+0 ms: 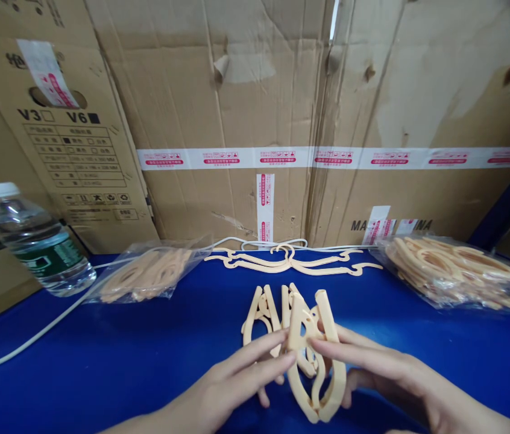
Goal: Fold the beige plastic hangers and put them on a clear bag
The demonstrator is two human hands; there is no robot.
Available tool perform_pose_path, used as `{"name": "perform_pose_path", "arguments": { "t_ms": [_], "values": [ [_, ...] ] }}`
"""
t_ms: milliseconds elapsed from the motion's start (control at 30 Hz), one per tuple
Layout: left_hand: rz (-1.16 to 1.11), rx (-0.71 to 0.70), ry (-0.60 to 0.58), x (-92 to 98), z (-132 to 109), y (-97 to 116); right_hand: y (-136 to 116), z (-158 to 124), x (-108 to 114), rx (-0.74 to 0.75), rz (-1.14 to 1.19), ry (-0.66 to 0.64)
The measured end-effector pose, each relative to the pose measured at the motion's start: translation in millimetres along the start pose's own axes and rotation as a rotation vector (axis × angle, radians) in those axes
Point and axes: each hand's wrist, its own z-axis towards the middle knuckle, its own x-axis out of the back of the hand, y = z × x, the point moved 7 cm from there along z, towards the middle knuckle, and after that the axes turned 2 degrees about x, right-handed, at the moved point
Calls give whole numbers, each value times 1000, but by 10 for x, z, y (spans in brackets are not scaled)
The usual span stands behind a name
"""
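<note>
Both hands meet low in the middle of the blue table [114, 355], gripping a folded beige plastic hanger [313, 355]. My left hand [237, 380] pinches its left side with fingers stretched along it. My right hand [386, 374] holds its right side, fingers wrapped behind. Under and just beyond the hands lie more folded beige hangers [261, 313]. Opened-out hangers [291, 262] lie flat farther back, near the boxes.
A clear bag of beige hangers [146, 274] lies at the left, and a fuller bag [454, 271] at the right. A water bottle [38, 241] stands far left. A white cable [33, 337] crosses the table. Cardboard boxes [259, 108] wall off the back.
</note>
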Motion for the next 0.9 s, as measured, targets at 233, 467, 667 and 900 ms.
{"name": "perform_pose_path", "arguments": {
  "t_ms": [233,467,667,900],
  "values": [
    [-71,-51,-140,-139,-48,161,60,-43,10,105,-121,-3],
    [2,-139,-66,-82,-59,181,101,-36,-58,73,-110,-51],
    [79,-406,-153,-29,-184,257,132,-43,-7,30,-85,-46],
    [158,-523,-247,-36,-165,253,183,-32,6,78,-57,-40]
  ]
}}
